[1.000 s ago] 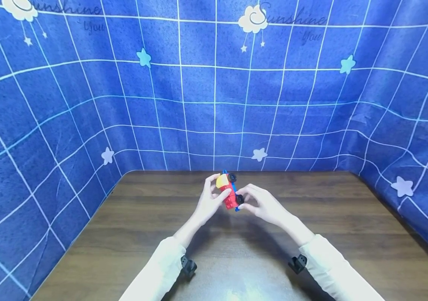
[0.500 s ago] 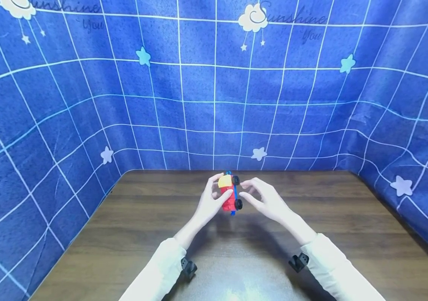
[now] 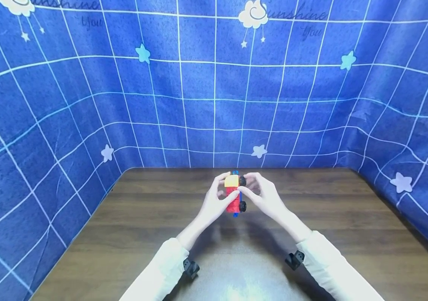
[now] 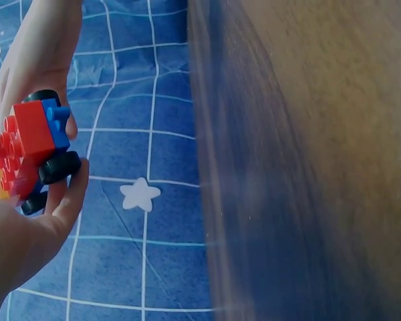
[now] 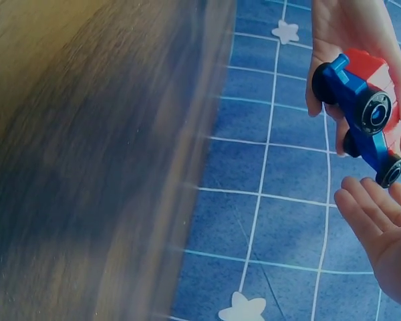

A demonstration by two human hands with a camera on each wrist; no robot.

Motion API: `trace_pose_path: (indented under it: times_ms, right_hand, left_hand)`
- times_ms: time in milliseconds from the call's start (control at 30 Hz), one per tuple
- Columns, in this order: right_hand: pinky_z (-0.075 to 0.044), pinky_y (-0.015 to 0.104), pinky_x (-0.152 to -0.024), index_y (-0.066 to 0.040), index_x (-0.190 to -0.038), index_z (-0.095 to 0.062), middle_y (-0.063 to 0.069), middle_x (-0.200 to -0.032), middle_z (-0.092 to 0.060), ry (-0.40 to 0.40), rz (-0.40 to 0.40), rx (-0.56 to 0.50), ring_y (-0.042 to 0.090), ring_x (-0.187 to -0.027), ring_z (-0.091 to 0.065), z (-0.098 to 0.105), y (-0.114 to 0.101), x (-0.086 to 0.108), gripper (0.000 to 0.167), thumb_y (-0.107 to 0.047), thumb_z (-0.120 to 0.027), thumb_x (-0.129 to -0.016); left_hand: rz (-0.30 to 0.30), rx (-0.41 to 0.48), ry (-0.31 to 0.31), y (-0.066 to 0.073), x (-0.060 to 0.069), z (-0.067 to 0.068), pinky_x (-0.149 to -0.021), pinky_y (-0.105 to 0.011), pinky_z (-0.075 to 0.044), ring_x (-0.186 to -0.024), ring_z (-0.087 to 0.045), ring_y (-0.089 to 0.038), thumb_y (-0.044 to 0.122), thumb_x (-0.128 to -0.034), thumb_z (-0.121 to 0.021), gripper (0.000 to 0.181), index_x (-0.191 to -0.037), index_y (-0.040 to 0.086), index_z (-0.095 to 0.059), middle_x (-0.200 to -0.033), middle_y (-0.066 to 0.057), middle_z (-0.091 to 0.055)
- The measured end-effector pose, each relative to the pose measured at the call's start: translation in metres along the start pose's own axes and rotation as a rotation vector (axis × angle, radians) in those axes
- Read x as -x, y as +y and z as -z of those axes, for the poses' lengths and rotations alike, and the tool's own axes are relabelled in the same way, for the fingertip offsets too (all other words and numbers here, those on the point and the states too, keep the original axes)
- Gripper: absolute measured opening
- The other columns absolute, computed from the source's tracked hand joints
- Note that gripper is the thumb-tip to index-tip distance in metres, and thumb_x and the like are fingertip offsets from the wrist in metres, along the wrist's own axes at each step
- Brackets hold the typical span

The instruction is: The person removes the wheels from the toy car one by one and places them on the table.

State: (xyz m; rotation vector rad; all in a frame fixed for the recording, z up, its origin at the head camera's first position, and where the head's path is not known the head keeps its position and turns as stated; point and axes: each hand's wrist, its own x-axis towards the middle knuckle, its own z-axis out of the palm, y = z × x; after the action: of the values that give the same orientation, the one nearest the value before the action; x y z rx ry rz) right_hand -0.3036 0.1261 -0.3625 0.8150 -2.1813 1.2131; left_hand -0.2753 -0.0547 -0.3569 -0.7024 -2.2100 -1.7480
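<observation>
A toy car (image 3: pixel 233 196) made of building bricks hangs above the table. It has a red body with studs, a yellow block at the far end, a blue chassis and black wheels (image 5: pixel 376 112). My left hand (image 3: pixel 214 202) grips it from the left, thumb on the red bricks and fingers round the far side. My right hand (image 3: pixel 264 196) holds its right side near the far wheel, thumb beside the left thumb. In the right wrist view, the right hand's outer fingers (image 5: pixel 364 210) extend loosely below the wheel. The left wrist view shows the red studded end (image 4: pixel 37 130).
A brown wooden table (image 3: pixel 154 217) lies beneath both hands. Blue grid-patterned cloth (image 3: pixel 199 83) with stars and clouds surrounds its back and sides. A black wrist camera (image 3: pixel 190 267) is strapped to the left sleeve, and another camera (image 3: pixel 294 260) to the right.
The toy car has turned upright in view and shifted slightly right with my left hand. My right hand let go of the near wheel, drew back, then came onto the car by the far wheel.
</observation>
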Motion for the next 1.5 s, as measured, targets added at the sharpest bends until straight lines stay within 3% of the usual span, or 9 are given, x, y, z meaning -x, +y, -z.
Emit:
trace_pose_path:
  times_ms: [400,633,900,1000,1133,1267,1500]
  right_hand:
    - [-0.05,0.021,-0.07,0.0,-0.102,-0.058,0.008,-0.08,-0.063,0.005,-0.092,-0.058,0.007,-0.071,-0.057,-0.002,0.004,0.002,0.028,-0.008,-0.073,-0.08]
    - [-0.052,0.03,-0.067,0.002,-0.101,-0.058,0.011,-0.08,-0.064,0.015,-0.042,-0.015,0.015,-0.07,-0.058,-0.006,0.004,0.0,0.026,-0.007,-0.072,-0.081]
    - [-0.051,0.031,-0.069,-0.003,-0.103,-0.056,0.005,-0.081,-0.062,0.025,0.014,-0.02,0.01,-0.072,-0.057,-0.01,0.011,0.0,0.022,-0.008,-0.068,-0.085]
    - [-0.051,0.029,-0.07,-0.002,-0.103,-0.056,0.005,-0.08,-0.061,0.036,0.022,-0.017,0.01,-0.072,-0.056,-0.01,0.006,0.0,0.02,-0.007,-0.066,-0.086]
    - [-0.05,0.029,-0.063,0.0,-0.104,-0.053,0.004,-0.077,-0.058,0.049,0.053,0.022,0.01,-0.068,-0.053,-0.013,0.006,-0.001,0.021,-0.006,-0.064,-0.088]
    - [-0.044,0.025,-0.055,0.001,-0.104,-0.049,0.003,-0.071,-0.053,0.057,0.108,0.083,0.008,-0.062,-0.048,-0.016,0.009,-0.002,0.022,-0.004,-0.062,-0.087]
    - [-0.039,0.021,-0.053,0.001,-0.104,-0.047,0.0,-0.066,-0.048,0.084,0.122,0.149,0.007,-0.059,-0.043,-0.018,0.007,-0.004,0.02,-0.004,-0.059,-0.089]
  left_hand:
    - [-0.001,-0.016,0.022,0.003,0.008,-0.008,-0.067,-0.023,-0.05,-0.075,-0.054,-0.01,0.008,-0.0857,-0.067,0.059,-0.138,0.006,-0.039,-0.118,-0.019,-0.052]
    - [0.007,0.016,0.029,0.001,0.005,-0.008,-0.068,-0.02,-0.049,-0.081,-0.059,-0.017,0.009,-0.0874,-0.065,0.059,-0.14,0.003,-0.037,-0.119,-0.022,-0.051]
    - [0.102,0.097,-0.017,-0.001,0.001,-0.005,-0.068,-0.022,-0.052,-0.085,-0.061,-0.015,0.011,-0.0891,-0.063,0.063,-0.144,0.007,-0.031,-0.126,-0.022,-0.047]
    - [0.119,0.114,-0.024,0.0,0.0,-0.006,-0.068,-0.025,-0.054,-0.088,-0.063,-0.02,0.011,-0.089,-0.063,0.062,-0.143,0.007,-0.033,-0.125,-0.022,-0.047]
    - [0.118,0.099,0.008,-0.012,-0.005,-0.011,-0.073,-0.027,-0.054,-0.096,-0.063,-0.028,0.015,-0.0882,-0.065,0.062,-0.142,0.01,-0.034,-0.123,-0.019,-0.051]
    - [0.114,0.085,0.058,-0.028,-0.011,-0.016,-0.079,-0.028,-0.052,-0.101,-0.062,-0.026,0.023,-0.0877,-0.066,0.059,-0.14,0.017,-0.039,-0.124,-0.013,-0.053]
    - [0.104,0.115,0.121,-0.026,-0.014,-0.019,-0.066,-0.024,-0.052,-0.083,-0.062,-0.016,0.023,-0.089,-0.065,0.049,-0.134,0.017,-0.046,-0.12,-0.013,-0.052]
